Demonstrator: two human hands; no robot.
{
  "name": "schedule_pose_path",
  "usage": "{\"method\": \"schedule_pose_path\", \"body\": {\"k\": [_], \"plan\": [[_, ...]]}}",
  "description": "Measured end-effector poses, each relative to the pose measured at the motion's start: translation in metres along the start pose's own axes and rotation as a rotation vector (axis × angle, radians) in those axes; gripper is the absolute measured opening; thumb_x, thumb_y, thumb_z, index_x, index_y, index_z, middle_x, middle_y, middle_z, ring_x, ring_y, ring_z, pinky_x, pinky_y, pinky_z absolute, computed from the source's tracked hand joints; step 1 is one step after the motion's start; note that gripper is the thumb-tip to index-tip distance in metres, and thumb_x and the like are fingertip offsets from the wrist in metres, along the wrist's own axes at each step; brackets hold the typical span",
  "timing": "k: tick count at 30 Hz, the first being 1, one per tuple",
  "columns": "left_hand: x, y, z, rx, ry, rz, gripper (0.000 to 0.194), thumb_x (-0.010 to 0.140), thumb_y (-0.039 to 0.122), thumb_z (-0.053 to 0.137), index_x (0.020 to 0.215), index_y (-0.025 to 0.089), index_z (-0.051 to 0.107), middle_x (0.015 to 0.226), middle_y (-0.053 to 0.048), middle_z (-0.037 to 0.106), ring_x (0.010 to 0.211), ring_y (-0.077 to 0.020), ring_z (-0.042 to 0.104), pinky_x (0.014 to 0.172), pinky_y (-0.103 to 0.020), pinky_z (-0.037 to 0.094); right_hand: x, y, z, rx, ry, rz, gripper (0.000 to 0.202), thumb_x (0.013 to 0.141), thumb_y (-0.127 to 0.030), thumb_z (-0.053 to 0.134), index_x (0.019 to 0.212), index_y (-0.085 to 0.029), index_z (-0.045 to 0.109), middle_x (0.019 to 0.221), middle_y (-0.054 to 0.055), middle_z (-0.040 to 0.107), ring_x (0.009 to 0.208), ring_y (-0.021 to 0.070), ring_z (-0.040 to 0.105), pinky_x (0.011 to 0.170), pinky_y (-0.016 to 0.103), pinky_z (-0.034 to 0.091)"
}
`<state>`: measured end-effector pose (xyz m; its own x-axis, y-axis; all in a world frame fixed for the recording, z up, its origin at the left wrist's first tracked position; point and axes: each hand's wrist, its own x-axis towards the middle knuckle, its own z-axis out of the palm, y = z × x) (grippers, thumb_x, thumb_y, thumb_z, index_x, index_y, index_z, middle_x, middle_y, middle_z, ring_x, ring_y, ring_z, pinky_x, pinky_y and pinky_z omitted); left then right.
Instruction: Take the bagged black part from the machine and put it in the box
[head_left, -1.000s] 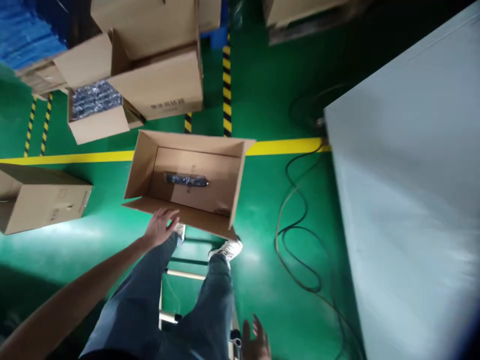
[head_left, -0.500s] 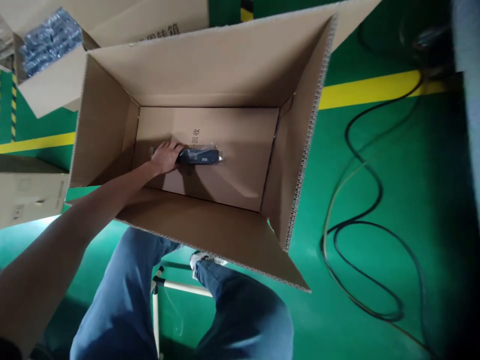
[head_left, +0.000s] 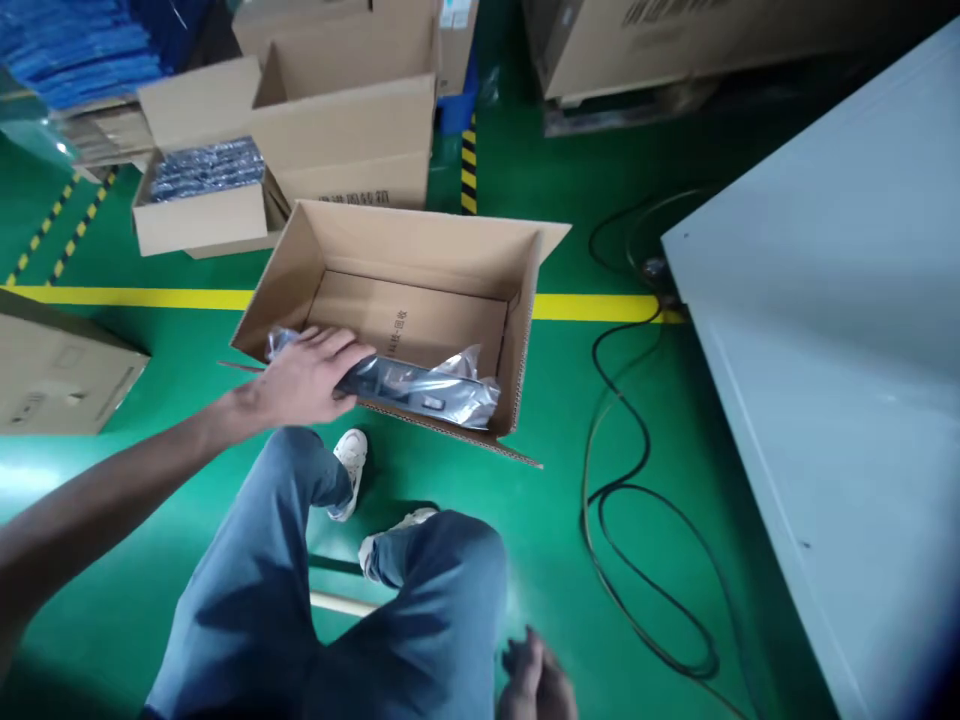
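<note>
The left hand (head_left: 304,378), grip closed around the bagged dark part (head_left: 416,388), now holds it above the open carton's (head_left: 409,260) near wall, no longer on its bottom; the right hand (head_left: 536,680) is blurred, its grip unclear.

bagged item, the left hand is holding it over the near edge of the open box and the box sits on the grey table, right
Not quite. The left hand does hold the bagged item over the near edge of the open box, but the head view shows the box on the green floor; the grey table stands off to the right.
</note>
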<state>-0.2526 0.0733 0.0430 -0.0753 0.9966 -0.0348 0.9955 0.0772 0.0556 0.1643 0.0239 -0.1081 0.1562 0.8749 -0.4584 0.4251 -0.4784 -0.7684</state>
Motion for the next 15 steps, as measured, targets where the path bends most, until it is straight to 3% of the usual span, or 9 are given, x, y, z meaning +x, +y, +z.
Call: {"method": "schedule_pose_path", "body": {"k": [2,4,6,8,11,15], "plan": [[-0.033,0.023,-0.021,-0.027,0.051,0.021,0.051,0.086,0.029,0.066,0.136,0.018,0.064,0.126,-0.013,0.069,0.111,-0.0317,0.068,0.102,-0.047,0.055,-0.002,-0.039,0.002,0.069,0.081,-0.166,0.053,0.094,-0.066,0.068,0.111,-0.015,0.071,0.092,0.01,0.076,0.081,0.0248,0.072,0.07,0.036,0.059],[-0.064,0.042,-0.035,-0.066,0.052,0.045,0.054,0.085,0.027,0.067,0.138,0.018,0.063,0.127,-0.013,0.068,0.111,-0.0309,0.068,0.102,-0.046,0.055,-0.013,-0.086,0.0,0.04,0.167,-0.598,0.037,0.1,-0.052,0.066,0.111,-0.017,0.07,0.098,0.01,0.076,0.088,0.0241,0.072,0.081,0.038,0.058],[-0.09,0.055,-0.045,-0.1,-0.008,0.09,0.057,0.083,0.023,0.069,0.14,0.02,0.062,0.127,-0.012,0.069,0.111,-0.0295,0.067,0.102,-0.044,0.054,-0.03,-0.132,-0.005,-0.166,0.17,-1.115,0.026,0.097,-0.038,0.074,0.115,-0.021,0.069,0.103,0.01,0.075,0.097,0.0257,0.07,0.089,0.041,0.056],[-0.11,0.063,-0.053,-0.133,-0.105,0.156,0.059,0.081,0.02,0.071,0.139,0.022,0.062,0.122,-0.009,0.07,0.11,-0.0285,0.067,0.101,-0.043,0.054,-0.051,-0.169,-0.008,-0.38,0.084,-1.389,0.037,0.094,-0.038,0.078,0.126,-0.023,0.067,0.116,0.012,0.074,0.111,0.0303,0.068,0.1,0.047,0.053],[-0.132,0.07,-0.062,-0.184,-0.219,0.257,0.055,0.08,0.02,0.074,0.134,0.022,0.065,0.119,-0.008,0.071,0.11,-0.028,0.067,0.101,-0.042,0.052,-0.073,-0.194,-0.004,-0.605,-0.173,-1.521,0.046,0.099,-0.042,0.072,0.139,-0.022,0.061,0.129,0.014,0.072,0.126,0.0338,0.064,0.113,0.054,0.046],[-0.153,0.072,-0.064,-0.23,-0.219,0.281,0.047,0.081,0.023,0.076,0.127,0.02,0.068,0.128,-0.011,0.072,0.114,-0.0285,0.067,0.104,-0.043,0.051,-0.084,-0.181,0.009,-0.636,-0.548,-1.481,0.038,0.107,-0.035,0.06,0.142,-0.019,0.059,0.117,0.01,0.076,0.106,0.0251,0.072,0.098,0.043,0.057]]}}
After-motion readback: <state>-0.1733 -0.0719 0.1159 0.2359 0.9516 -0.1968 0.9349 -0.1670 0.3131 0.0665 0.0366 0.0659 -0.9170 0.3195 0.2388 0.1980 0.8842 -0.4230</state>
